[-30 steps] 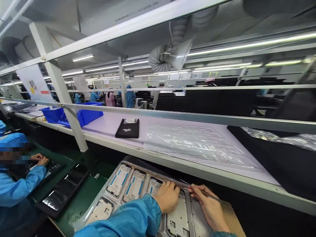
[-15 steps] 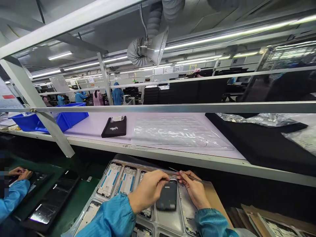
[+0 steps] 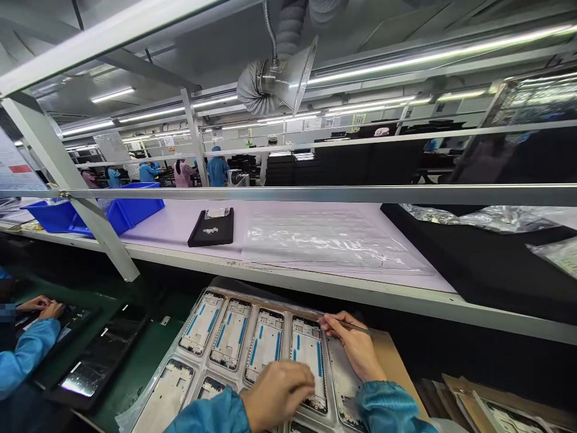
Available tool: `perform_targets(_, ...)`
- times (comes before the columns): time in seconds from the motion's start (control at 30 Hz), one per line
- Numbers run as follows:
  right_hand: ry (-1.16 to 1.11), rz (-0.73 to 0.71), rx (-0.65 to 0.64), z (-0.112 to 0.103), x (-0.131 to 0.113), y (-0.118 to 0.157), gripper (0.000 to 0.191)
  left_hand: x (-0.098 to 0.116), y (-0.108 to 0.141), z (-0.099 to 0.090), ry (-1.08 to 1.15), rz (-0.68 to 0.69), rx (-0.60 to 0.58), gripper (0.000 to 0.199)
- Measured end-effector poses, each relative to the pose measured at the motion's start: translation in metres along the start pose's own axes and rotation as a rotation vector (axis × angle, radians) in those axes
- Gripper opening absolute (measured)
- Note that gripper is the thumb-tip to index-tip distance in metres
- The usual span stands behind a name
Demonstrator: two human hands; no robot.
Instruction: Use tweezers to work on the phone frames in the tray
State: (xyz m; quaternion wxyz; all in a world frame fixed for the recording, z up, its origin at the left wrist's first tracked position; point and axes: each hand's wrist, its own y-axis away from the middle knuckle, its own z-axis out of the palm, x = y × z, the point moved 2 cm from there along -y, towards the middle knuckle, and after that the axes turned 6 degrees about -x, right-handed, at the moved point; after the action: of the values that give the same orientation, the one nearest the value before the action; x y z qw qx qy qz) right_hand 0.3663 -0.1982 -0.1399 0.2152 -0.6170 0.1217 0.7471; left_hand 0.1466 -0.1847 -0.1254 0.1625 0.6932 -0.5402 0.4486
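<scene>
Right fingers pinch slim tweezers; left fingers curl low, their grip unclear.
Between them, a phone mid-frame sits in a plastic tray, long axis running away from the person; the tweezer tips reach its far corner, the left hand lies nearer its near end.

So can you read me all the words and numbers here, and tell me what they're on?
No words or numbers can be read clearly.
The poster on the left has print and a red bar: too small to read.
The signs on the far wall: too small to read.
The white mark on the black mat: too blurred to read.
The printed sheets at bottom right: too small to read.
</scene>
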Motion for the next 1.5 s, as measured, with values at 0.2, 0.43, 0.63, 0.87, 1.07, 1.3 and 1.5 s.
perform_targets(0.2,0.18,0.016,-0.11,0.004,0.003,0.001,0.05,-0.028,-0.052,-0.032,-0.475,-0.303,0.101,0.03)
perform_targets(0.43,0.27,0.027,-0.128,0.009,0.003,0.001,0.056,-0.044,-0.053,-0.023,-0.546,-0.326,0.076,0.035)
perform_targets(0.63,0.28,0.025,-0.134,0.014,-0.001,0.002,0.058,-0.045,-0.051,-0.024,-0.59,-0.301,0.064,0.033)
perform_targets(0.87,0.287,0.011,-0.141,0.012,0.003,0.001,0.059,-0.046,-0.05,-0.02,-0.672,-0.285,0.035,0.036)
perform_targets(1.07,0.29,-0.002,-0.148,0.009,0.009,-0.001,0.058,-0.046,-0.05,-0.018,-0.739,-0.289,0.005,0.039)
perform_targets(1.3,0.301,0.002,-0.142,0.01,0.008,0.003,0.055,-0.043,-0.055,-0.017,-0.818,-0.295,-0.061,0.04)
perform_targets(1.5,0.328,0.031,-0.107,0.011,0.002,0.005,0.052,-0.037,-0.059,-0.017,-0.86,-0.318,-0.142,0.046)
